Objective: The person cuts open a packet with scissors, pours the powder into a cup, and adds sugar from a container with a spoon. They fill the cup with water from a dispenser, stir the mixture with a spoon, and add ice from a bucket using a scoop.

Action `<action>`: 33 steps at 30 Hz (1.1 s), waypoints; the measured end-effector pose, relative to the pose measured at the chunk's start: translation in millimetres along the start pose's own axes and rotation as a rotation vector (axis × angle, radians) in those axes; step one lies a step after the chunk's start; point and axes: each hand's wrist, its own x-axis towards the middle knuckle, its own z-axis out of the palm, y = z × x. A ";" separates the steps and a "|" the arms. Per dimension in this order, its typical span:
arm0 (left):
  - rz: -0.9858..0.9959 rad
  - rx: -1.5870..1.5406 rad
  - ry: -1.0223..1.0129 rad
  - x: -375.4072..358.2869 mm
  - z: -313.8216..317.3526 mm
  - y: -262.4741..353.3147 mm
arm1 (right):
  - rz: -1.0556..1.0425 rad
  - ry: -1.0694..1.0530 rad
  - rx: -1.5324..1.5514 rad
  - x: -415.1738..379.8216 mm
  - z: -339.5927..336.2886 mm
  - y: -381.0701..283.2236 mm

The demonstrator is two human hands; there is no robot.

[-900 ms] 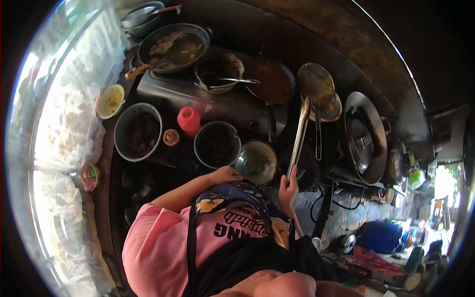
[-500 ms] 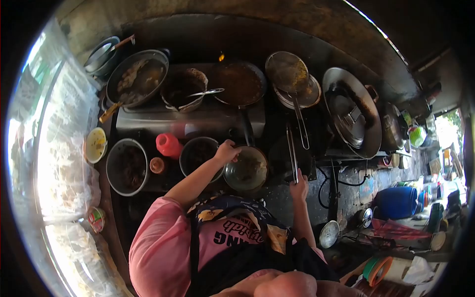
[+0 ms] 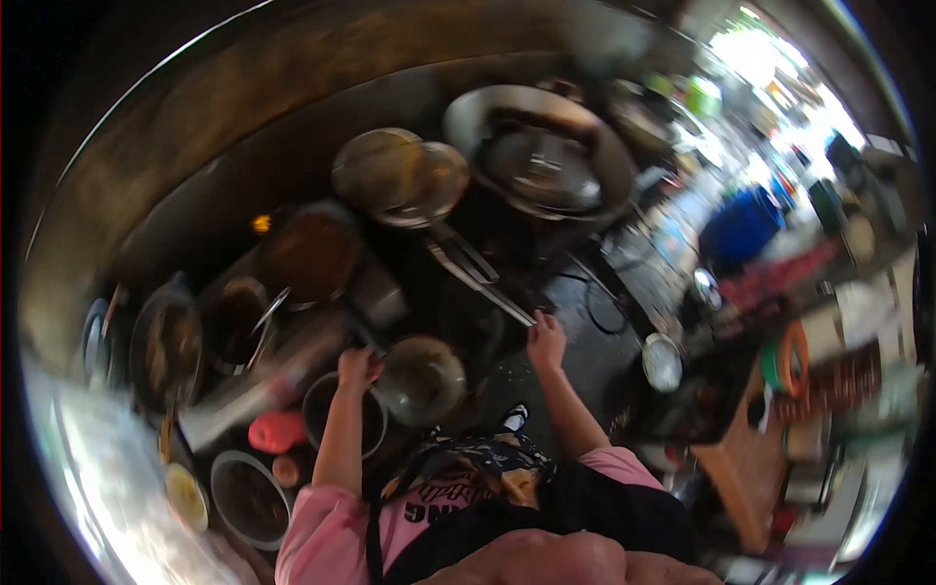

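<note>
My left hand (image 3: pixel 360 368) is closed at the end of the dark handle of a frying pan (image 3: pixel 310 255); the pan holds a brown liquid. Just right of that hand is a bowl (image 3: pixel 421 380) with something pale in it. My right hand (image 3: pixel 546 341) grips the near end of long metal tongs (image 3: pixel 487 292), which point up and left. Their tips lie near a round strainer (image 3: pixel 382 174) resting over another pan. Motion blur softens the edges.
Left of the frying pan are a pot (image 3: pixel 239 317) with a spoon and a wok (image 3: pixel 168 343). A red bottle (image 3: pixel 276 432) and a grey basin (image 3: pixel 250 499) stand nearer. A large wok (image 3: pixel 604 161) holds a metal lid. A blue barrel (image 3: pixel 743 224) stands far right.
The view has swung to the right, so the cookware appears farther left and tilted. My left hand stays at the pan handle; the tongs now slant up and left in my right hand.
</note>
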 end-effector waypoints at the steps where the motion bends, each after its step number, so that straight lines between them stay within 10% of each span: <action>1: -0.018 -0.162 -0.032 6.7 -0.4 -2.4 | 0.016 0.066 0.006 -6.7 -8.3 5.0; 7: -0.076 -0.326 0.095 2.2 9.6 -16.3 | 0.266 0.108 -0.089 -97.1 -48.4 93.3; 12: 0.199 -0.149 0.139 -43.6 43.1 -37.3 | 0.747 -0.367 -0.134 -228.2 -72.2 194.0; 18: -0.073 0.498 -0.578 -122.8 208.7 -104.2 | 1.271 -0.483 -0.092 -325.5 -184.6 270.0; 20: 0.311 0.771 -0.997 -150.8 272.0 -152.3 | 1.381 -0.450 -0.072 -349.4 -216.7 288.7; 22: 0.236 0.822 -1.296 -192.1 334.9 -172.3 | 1.487 -0.404 -0.047 -379.3 -241.4 310.6; 27: -0.030 0.877 -1.410 -260.3 463.9 -190.6 | 1.742 -0.244 0.039 -475.4 -271.6 338.0; 33: 0.383 1.431 -1.599 -202.0 550.5 -273.9 | 2.085 -0.138 0.163 -604.8 -252.4 312.5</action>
